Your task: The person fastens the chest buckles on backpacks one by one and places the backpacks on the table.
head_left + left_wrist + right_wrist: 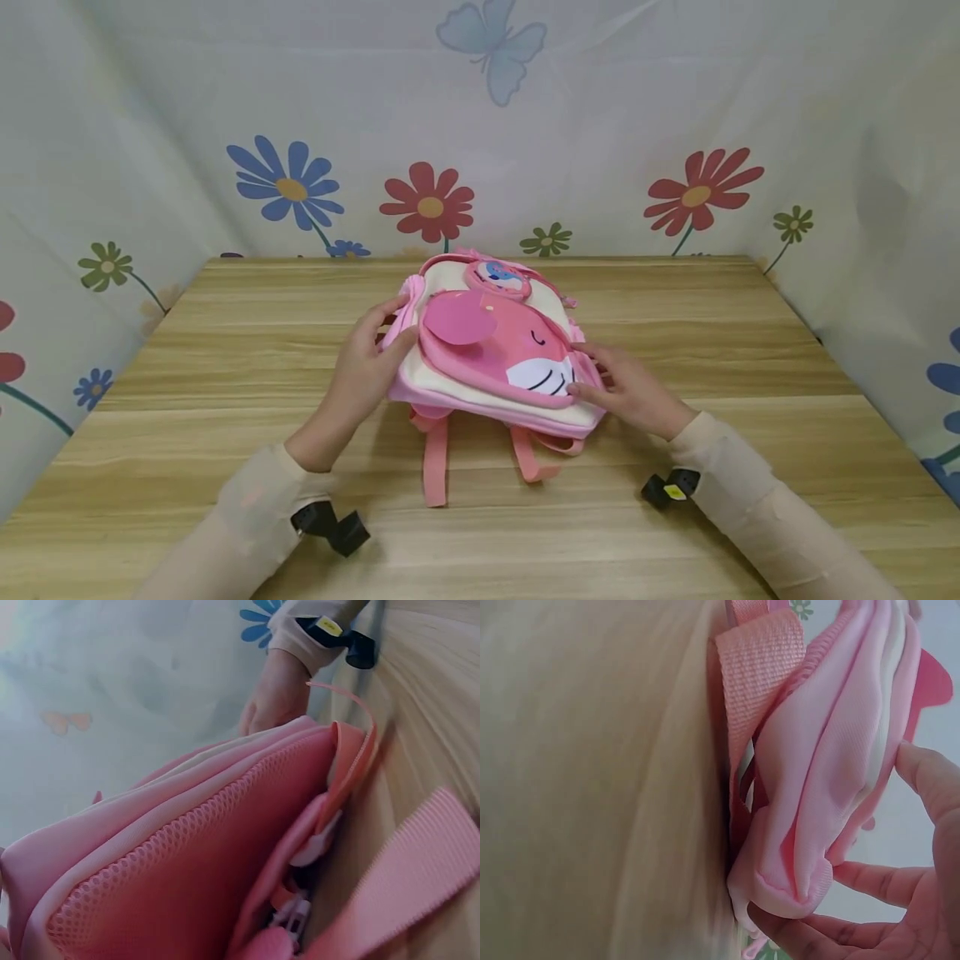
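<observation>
A pink and cream child's backpack with a whale-like face and a raised pink flap is on the table, its near end lifted. My left hand grips its left side, thumb on the front. On the opposite side, my right hand holds the edge by the side pocket, thumb on the front and fingers along the side. Coral straps hang from the near end. The left wrist view shows the mesh back panel and strap buckles; the left fingers are mostly out of that frame.
The wooden table extends around the backpack. Behind it hangs a pale curtain printed with flowers and a butterfly. A small black camera is strapped to the left wrist, and another camera to the right.
</observation>
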The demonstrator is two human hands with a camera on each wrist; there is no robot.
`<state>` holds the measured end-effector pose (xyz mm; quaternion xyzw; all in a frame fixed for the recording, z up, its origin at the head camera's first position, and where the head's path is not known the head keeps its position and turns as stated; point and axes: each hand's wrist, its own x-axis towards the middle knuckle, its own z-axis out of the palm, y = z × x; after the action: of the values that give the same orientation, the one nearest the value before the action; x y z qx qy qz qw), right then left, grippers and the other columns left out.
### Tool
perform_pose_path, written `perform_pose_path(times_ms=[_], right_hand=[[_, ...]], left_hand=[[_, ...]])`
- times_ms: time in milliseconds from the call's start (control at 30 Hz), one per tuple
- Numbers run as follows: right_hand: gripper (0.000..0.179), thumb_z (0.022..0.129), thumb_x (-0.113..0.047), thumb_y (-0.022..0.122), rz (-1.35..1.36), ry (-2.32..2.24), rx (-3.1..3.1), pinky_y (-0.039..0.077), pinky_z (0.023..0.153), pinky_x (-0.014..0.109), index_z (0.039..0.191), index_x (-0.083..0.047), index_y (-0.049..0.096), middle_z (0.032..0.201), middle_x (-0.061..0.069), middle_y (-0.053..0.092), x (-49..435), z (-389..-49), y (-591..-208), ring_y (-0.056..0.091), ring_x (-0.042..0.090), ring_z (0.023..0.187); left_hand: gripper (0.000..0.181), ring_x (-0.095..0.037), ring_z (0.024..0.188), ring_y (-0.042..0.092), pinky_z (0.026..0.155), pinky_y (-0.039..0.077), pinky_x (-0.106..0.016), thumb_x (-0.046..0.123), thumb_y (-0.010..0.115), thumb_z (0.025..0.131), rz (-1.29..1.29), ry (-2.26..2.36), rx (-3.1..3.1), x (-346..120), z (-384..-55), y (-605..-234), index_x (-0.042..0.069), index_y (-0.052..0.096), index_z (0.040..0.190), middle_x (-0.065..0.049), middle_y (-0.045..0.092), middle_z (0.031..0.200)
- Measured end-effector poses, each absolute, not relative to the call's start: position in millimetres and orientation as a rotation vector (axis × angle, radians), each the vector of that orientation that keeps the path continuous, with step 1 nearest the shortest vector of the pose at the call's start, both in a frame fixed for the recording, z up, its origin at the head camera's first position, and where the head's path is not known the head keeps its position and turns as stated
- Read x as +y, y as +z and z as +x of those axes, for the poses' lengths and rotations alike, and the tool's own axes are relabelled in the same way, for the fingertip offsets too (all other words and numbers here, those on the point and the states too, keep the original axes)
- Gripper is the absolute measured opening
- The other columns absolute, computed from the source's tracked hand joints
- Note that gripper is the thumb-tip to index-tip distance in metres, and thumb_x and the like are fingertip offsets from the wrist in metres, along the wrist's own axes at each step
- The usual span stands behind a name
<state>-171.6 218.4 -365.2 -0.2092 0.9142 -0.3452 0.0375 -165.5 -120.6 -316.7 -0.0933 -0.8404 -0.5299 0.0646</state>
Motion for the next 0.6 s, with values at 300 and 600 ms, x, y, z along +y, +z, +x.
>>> perform_pose_path(times_ms=[300, 600], right_hand=[[0.066, 0.092, -0.034, 0.063, -0.610, -1.218, 2.671, 0.051, 0.096, 0.048, 0.146, -0.005, 0.037, 0.134, 0.018, 0.054, 210, -168, -366, 0.058, 0.034, 0.116], [0.060, 0.095, -0.026, 0.061, -0.664, -1.351, 2.602, 0.047, 0.100, 0.048, 0.144, 0.001, 0.038, 0.133, 0.020, 0.054, 199, -167, -371, 0.056, 0.034, 0.118]], left_hand=[[0.045, -0.023, 0.108, 0.054, 0.077, 0.049, -0.009, 0.023, 0.052, 0.098, -0.380, -1.590, -2.393, -117, -163, -293, 0.012, 0.047, 0.142, -0.012, 0.049, 0.139], [0.043, -0.017, 0.122, 0.051, 0.095, 0.046, -0.016, 0.022, 0.056, 0.095, -0.439, -1.522, -2.311, -112, -161, -273, 0.013, 0.054, 0.137, -0.007, 0.051, 0.142]])
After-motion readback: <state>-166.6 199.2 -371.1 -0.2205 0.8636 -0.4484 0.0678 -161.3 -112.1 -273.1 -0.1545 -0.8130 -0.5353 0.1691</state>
